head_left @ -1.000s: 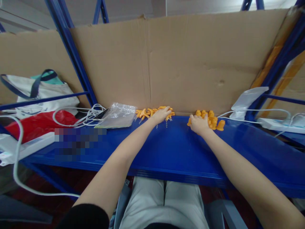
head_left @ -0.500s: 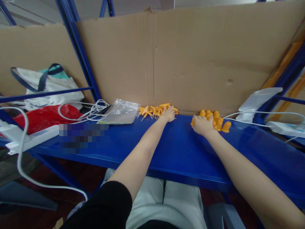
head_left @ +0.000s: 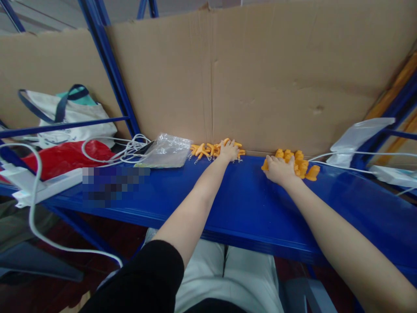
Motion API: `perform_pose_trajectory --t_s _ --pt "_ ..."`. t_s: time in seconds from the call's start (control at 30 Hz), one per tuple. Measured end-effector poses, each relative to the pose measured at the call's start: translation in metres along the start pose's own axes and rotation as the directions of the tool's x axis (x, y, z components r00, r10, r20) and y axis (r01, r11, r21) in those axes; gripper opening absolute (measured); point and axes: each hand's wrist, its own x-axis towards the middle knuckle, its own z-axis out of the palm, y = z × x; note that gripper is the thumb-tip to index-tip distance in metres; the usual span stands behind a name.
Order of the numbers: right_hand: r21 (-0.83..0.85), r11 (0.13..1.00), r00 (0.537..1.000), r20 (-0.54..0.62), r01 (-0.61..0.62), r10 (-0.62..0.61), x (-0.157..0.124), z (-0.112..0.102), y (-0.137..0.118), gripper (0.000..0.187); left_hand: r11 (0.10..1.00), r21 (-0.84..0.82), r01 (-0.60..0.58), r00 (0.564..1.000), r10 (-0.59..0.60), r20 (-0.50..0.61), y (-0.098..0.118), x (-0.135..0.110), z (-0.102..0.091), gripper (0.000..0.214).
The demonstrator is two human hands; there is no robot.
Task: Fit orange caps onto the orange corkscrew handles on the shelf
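Observation:
My left hand (head_left: 229, 151) lies over the right part of a row of orange plastic figures with short metal chains (head_left: 202, 150), its fingers spread. These pieces look like keychains and rest along the foot of the cardboard. Farther right, my right hand (head_left: 279, 168) is laid on a cluster of stubby orange plastic pieces (head_left: 301, 165), fingers apart. One orange piece shows at the left edge of that hand; its fingertips and what lies under the palm are partly hidden. One more stubby piece sits at the right end of the cluster.
The blue shelf top (head_left: 241, 208) is backed by a cardboard sheet (head_left: 260, 78). A clear plastic bag (head_left: 169, 152), white cables (head_left: 130, 150), a power strip (head_left: 55, 187), a red bag (head_left: 87, 151) and a tote bag (head_left: 74, 119) lie left. A white adapter (head_left: 395, 175) sits right.
My left hand has shifted slightly on the chained orange pieces, with its fingers a little more spread. My right hand stays on the stubby pieces. The view has moved slightly.

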Motion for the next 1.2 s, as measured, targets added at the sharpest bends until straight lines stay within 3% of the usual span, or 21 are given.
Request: perform_pose_trajectory --t_s 0.4,0.67,0.9,1.2 --pt "0.025 1.0 1.0 0.0 0.018 -0.018 -0.002 -0.002 -0.002 0.058 0.998 0.063 -0.024 1.0 0.024 0.007 -0.01 -0.001 -0.019 0.042" --pt "0.02 0.999 0.999 0.04 0.029 -0.03 -0.003 -0.002 -0.004 0.064 1.0 0.027 0.0 0.994 0.002 -0.106 -0.009 -0.011 -0.024 0.048" --pt "0.03 0.999 0.996 0.076 0.034 -0.036 -0.001 -0.001 -0.003 0.064 0.97 -0.225 0.092 0.962 -0.145 -0.231 -0.009 -0.009 -0.021 0.042" --pt "0.042 0.996 0.992 0.094 0.084 -0.088 0.003 0.0 0.006 0.065 0.882 -0.467 -0.063 0.93 -0.117 -0.348 -0.016 -0.008 -0.035 0.029"
